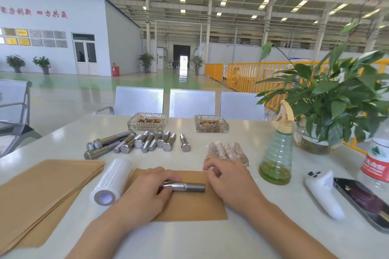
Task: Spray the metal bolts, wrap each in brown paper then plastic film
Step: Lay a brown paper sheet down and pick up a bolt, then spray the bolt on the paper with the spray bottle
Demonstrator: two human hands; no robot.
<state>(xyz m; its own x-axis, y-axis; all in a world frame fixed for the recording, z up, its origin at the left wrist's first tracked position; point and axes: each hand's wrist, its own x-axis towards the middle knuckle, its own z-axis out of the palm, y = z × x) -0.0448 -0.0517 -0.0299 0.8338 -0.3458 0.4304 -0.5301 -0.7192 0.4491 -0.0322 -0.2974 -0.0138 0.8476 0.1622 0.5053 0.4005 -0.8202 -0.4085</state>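
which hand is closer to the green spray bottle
Right. The right hand rests at the brown sheet's far right corner, a short gap left of the translucent green spray bottle; the left hand, farther left, holds the steel bolt.

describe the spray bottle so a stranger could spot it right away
Start at the potted plant on the table's right side. Just left of its glass bowl stands the spray bottle: clear, ribbed, with yellow-green liquid at the bottom and a beige trigger head, unlike the red-labelled water bottle.
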